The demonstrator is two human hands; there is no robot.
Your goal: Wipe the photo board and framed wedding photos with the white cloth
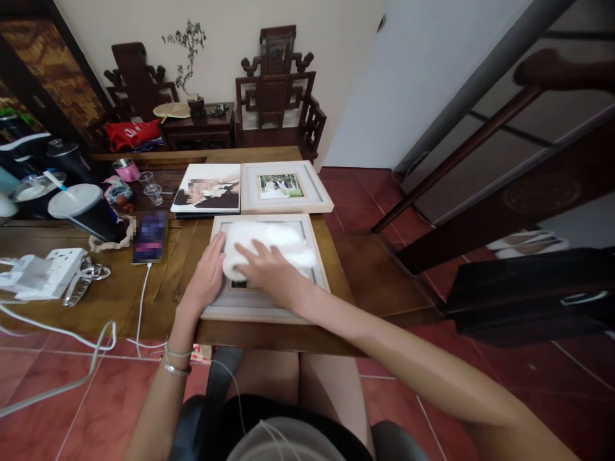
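A light wooden picture frame [269,315] lies flat at the front edge of the table. Over its middle is a fluffy white cloth [291,242], which covers most of the picture inside. My right hand [269,269] presses down on this cloth from above, holding it against the frame with the fingers spread. Along the frame's left edge rests my left hand [210,272], its fingers stretched out and the tips near the cloth. A dark corner of the covered picture shows below the cloth.
Behind the frame lie a second framed photo [314,195] and a photo panel [211,200]. To the left are a phone [150,238] on a charging cable, a clear hair claw [82,282], a white power strip [56,274] and a lidded cup with a straw [86,208].
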